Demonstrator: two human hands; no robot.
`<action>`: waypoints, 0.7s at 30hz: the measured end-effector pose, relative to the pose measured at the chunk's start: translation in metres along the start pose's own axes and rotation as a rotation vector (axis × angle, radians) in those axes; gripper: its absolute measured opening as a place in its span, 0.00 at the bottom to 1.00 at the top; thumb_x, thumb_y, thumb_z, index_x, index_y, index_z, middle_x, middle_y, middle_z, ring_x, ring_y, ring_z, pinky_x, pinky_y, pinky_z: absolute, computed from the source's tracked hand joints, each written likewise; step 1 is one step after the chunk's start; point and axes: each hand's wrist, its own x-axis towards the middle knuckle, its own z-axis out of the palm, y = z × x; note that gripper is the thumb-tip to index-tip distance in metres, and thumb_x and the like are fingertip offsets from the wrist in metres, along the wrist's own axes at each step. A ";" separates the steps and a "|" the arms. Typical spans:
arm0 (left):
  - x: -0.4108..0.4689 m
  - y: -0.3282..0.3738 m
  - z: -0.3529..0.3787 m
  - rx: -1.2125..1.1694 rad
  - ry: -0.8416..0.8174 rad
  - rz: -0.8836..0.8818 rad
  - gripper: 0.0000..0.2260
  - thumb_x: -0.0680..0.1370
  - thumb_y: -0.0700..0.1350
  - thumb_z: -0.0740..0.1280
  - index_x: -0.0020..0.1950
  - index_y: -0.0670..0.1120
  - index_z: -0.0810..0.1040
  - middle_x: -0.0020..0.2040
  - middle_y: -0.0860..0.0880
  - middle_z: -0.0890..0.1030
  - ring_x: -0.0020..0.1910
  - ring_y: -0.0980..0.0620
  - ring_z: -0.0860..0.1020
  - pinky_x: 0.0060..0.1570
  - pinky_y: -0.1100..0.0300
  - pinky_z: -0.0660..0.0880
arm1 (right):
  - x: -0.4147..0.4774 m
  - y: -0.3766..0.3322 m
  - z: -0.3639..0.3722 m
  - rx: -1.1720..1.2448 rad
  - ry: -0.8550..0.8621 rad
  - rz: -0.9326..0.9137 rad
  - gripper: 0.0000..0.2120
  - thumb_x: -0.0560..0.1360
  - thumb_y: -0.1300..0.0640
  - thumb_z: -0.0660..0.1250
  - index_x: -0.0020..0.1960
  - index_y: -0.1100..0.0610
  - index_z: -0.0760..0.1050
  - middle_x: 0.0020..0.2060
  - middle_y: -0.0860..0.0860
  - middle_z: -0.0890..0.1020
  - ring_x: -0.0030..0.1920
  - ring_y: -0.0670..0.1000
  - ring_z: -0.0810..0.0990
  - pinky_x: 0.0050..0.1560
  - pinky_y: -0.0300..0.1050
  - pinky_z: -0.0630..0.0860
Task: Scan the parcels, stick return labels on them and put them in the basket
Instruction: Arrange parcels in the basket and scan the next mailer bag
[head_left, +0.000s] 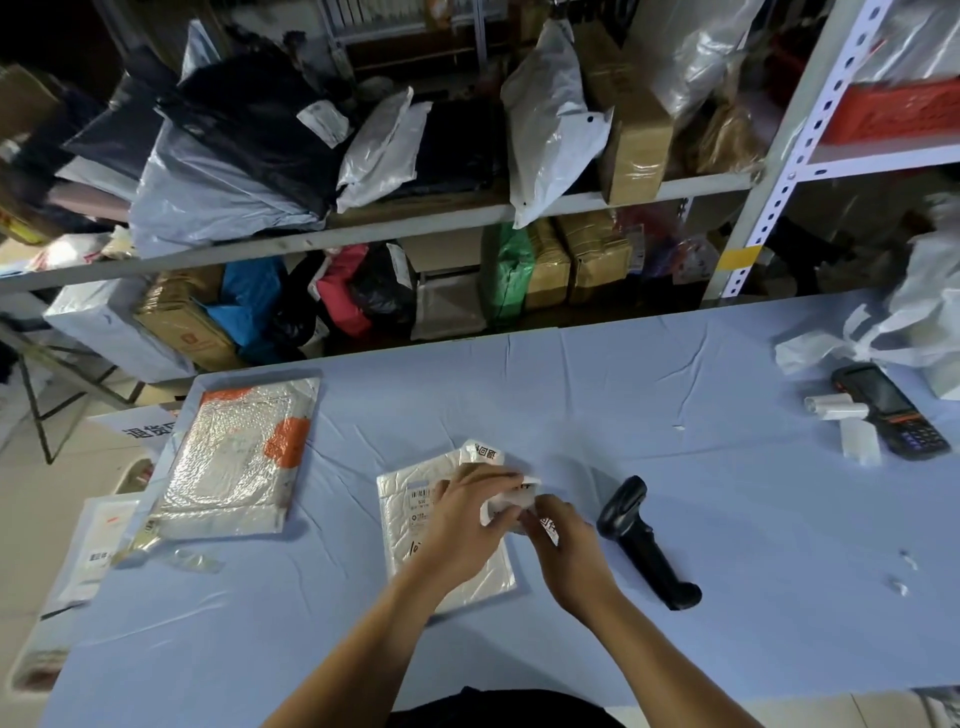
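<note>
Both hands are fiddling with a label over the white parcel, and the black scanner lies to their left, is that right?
Not quite: the head view shows the black scanner lying to the right of the hands. The left hand and right hand do hold a label over the white parcel.

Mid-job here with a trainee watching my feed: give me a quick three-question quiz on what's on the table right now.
1. True or false: the black scanner lies on the blue table, in neither hand.
2. The left hand and right hand together pinch: A) a white label B) a pen C) a coin.
3. Which parcel bears orange patches: the white parcel under the hands, or the larger parcel to their left?
Key: 1 true; 2 A; 3 the larger parcel on the left.
</note>
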 end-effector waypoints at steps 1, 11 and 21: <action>0.001 0.000 0.001 -0.010 -0.019 -0.008 0.12 0.75 0.46 0.73 0.57 0.56 0.83 0.54 0.65 0.79 0.60 0.63 0.73 0.63 0.55 0.68 | -0.001 0.000 -0.001 -0.011 0.004 -0.039 0.07 0.82 0.55 0.62 0.49 0.46 0.77 0.47 0.42 0.82 0.51 0.47 0.80 0.56 0.54 0.76; -0.002 0.002 0.005 -0.196 -0.062 -0.164 0.04 0.76 0.46 0.72 0.49 0.52 0.85 0.46 0.60 0.84 0.49 0.67 0.78 0.46 0.77 0.67 | -0.008 -0.001 -0.009 -0.011 0.107 -0.152 0.06 0.81 0.56 0.66 0.53 0.52 0.82 0.49 0.38 0.80 0.50 0.45 0.81 0.52 0.50 0.78; -0.002 0.004 -0.006 -0.443 0.299 -0.396 0.10 0.78 0.41 0.69 0.39 0.55 0.81 0.37 0.60 0.82 0.35 0.63 0.78 0.37 0.71 0.72 | -0.004 0.014 0.000 -0.153 0.116 0.099 0.08 0.81 0.56 0.64 0.54 0.57 0.80 0.52 0.48 0.80 0.53 0.49 0.79 0.51 0.40 0.73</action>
